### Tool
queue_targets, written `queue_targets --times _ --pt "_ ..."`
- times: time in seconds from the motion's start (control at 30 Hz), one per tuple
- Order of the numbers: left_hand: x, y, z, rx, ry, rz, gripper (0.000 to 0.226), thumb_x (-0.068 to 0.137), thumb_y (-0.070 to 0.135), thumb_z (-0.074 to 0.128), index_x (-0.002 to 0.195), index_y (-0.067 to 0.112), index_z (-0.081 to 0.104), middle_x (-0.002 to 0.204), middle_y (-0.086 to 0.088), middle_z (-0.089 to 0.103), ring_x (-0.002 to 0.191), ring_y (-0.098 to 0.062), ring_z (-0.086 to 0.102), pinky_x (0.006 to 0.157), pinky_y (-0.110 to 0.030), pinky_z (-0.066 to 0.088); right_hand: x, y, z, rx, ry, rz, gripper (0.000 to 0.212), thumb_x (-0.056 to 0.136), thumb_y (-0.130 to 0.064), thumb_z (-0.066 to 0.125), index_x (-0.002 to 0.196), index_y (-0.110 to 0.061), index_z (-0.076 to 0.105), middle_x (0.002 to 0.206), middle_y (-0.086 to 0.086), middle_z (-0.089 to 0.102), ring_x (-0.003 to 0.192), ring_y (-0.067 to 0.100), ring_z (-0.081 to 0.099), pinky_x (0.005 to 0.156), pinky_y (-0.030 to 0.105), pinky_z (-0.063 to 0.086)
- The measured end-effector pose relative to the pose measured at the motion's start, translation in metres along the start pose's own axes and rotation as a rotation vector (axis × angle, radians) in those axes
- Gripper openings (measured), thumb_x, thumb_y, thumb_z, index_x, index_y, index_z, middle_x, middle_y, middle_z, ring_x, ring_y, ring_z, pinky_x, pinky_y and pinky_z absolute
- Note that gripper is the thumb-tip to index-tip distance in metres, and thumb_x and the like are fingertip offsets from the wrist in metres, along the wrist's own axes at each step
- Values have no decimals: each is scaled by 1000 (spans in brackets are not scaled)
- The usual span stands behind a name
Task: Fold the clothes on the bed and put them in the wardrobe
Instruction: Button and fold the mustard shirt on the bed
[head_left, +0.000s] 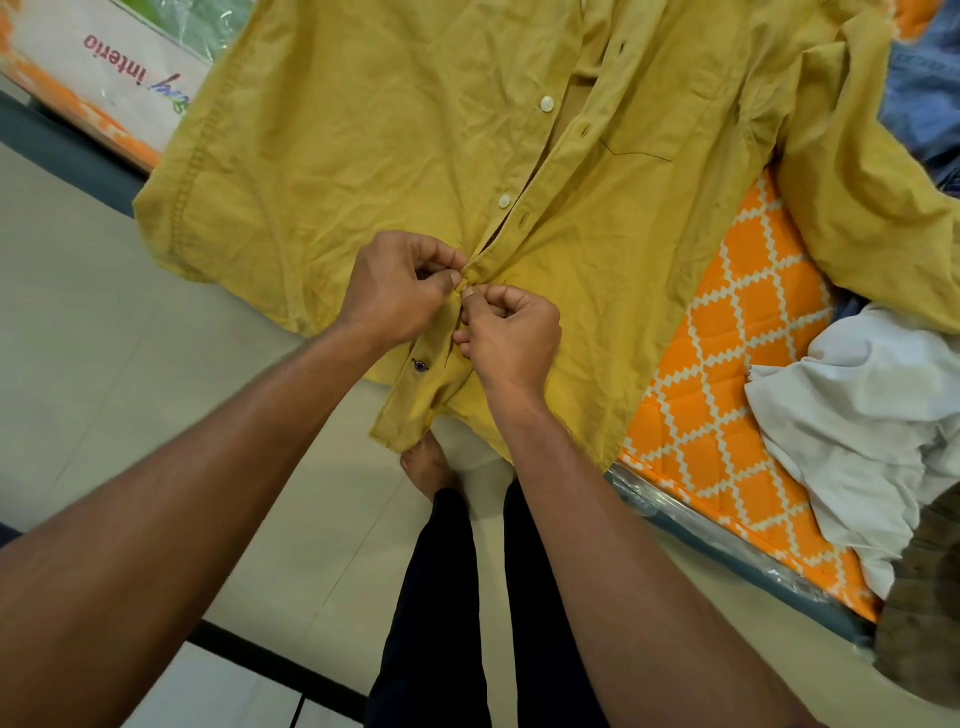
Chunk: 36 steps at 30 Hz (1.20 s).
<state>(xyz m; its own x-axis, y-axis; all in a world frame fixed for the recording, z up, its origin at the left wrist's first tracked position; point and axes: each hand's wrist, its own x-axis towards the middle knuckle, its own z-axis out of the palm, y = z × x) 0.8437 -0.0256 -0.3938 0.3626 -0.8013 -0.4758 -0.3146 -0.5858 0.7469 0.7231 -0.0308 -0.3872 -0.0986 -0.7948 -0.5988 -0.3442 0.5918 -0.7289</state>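
Yellow shirt (363, 156) is lying spread over the near edge of the mattress (727, 364), hem hanging off. Left hand (400, 291) and right hand (511, 338) are both pinching its placket (434, 364), fingers curled. Looking light and limp; gripping at seams seems safest.

The fingers of my left hand (395, 291) and right hand (511, 338) cover the spot they pinch on the yellow shirt (363, 156), so I cannot see any button there. The shirt's upper part runs off the top edge. The right edge cuts a blue garment (919, 88) and a white garment (857, 415). A brown blur (924, 597) at lower right is unreadable to me.
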Motion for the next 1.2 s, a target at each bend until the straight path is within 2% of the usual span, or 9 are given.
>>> queue_targets --times 0.13,0.3,0.37,0.47,0.6,0.77,0.97,1.07,1.2 --pt "-4 0 4 -12 48 25 15 88 8 70 90 22 74 75 11 69 64 6 61 59 -7 44 -1 1 1 45 6 3 20 91 -17 76 72 -21 72 56 -1 69 52 16 69 61 42 62" --pt "-14 -1 14 -73 127 17 19 90 7 64 96 23 73 82 12 68 76 2 64 65 -8 46 -7 6 0 162 31 -2 4 90 -13 76 87 -12 79 69 2 75 61 13 71 54 25 53" --pt "-14 -1 15 -79 122 10 19 91 7 63 95 22 74 86 12 70 79 3 65 68 -8 48 -7 7 0 169 33 -13 6 89 -16 78 90 -10 80 72 2 76 65 16 74 56 28 56" --pt "-10 -1 9 -72 68 7 17 91 5 63 96 17 75 88 7 72 78 1 66 66 -10 50 -8 5 2 120 43 -54 7 86 -23 82 81 -18 79 67 -1 74 65 21 74 58 36 59" --pt "-5 0 2 29 19 49 16 89 3 67 95 15 76 84 7 71 71 4 62 62 -5 45 -7 4 7 3 69 -104 20 85 -16 77 65 -17 73 51 -7 64 46 4 53 50 25 47" --pt "-1 2 -2 69 -19 74 17 89 3 67 97 15 77 85 8 70 75 3 63 67 -10 51 -1 2 5 27 61 -36 16 81 -15 76 65 -10 75 55 6 68 48 8 53 50 22 47" --pt "-16 2 6 -54 141 -7 11 90 16 72 99 15 78 84 11 73 79 3 69 71 -12 55 1 3 11 57 92 -27 27 84 -21 78 61 -8 72 58 16 65 50 11 50 50 26 46" --pt "-22 2 9 -48 155 0 9 92 20 70 95 16 78 80 17 70 77 12 65 65 -4 47 0 7 9 107 69 -26 22 85 -16 76 65 -6 73 65 24 65 55 16 52 53 31 47" --pt "-23 3 10 14 152 28 9 93 20 69 92 16 77 73 22 64 69 16 60 62 -3 44 0 9 7 148 49 -31 19 86 -13 75 68 -11 76 68 24 68 59 18 56 58 34 53"
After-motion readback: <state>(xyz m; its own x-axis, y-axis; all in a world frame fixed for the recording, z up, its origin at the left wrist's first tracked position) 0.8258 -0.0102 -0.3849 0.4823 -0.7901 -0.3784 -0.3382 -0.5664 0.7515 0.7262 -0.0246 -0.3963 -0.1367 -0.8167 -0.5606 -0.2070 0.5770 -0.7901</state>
